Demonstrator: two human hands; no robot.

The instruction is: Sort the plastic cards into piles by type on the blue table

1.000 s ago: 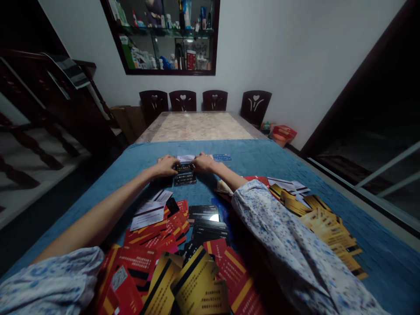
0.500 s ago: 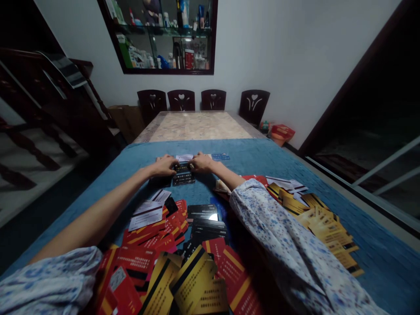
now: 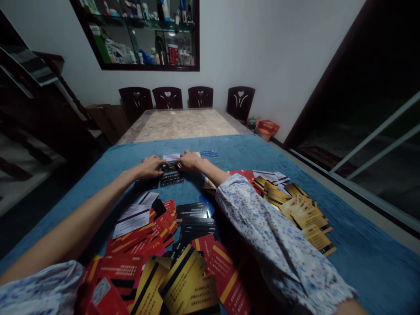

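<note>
At the far part of the blue cloth, my left hand (image 3: 152,166) and my right hand (image 3: 190,162) face each other. Their fingers grip the left and right edges of a black card (image 3: 170,167) with pale print. Just nearer lies a second black card (image 3: 172,179). A white card (image 3: 171,157) shows beyond my fingers, and a blue card (image 3: 209,154) lies past my right hand. Closer to me are black cards (image 3: 198,227), red cards (image 3: 120,267), white striped cards (image 3: 131,220) and gold cards (image 3: 183,275) in overlapping heaps.
Gold cards (image 3: 308,214) fan out right of my right sleeve. The blue cloth (image 3: 243,153) covers the near part of the table; its stone-patterned top (image 3: 193,122) shows beyond. Dark chairs (image 3: 167,97) line the far wall, under a glass-shelved cabinet (image 3: 151,68).
The whole view has shifted, so everything sits further left in the picture. My hands stay at the same black card, and the heaps look unchanged.
</note>
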